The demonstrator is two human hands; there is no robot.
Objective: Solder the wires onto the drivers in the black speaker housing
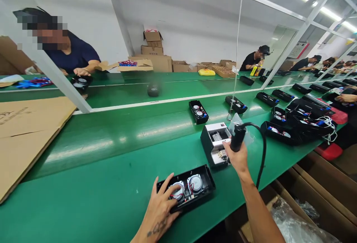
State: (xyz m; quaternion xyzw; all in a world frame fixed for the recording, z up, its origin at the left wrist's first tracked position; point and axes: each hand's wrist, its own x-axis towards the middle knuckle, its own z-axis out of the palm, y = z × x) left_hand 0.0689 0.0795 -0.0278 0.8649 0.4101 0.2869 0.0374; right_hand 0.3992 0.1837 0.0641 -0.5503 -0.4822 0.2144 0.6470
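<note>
On the glossy green benchtop (111,205), a black oblong open box (208,179) with two round silver speakers (195,184) looks stiff, light — best gripped by its walls; the left hand (164,202) spreads over one end. Beyond, the right hand (239,157) clasps a black cylindrical tool (238,138).
</note>
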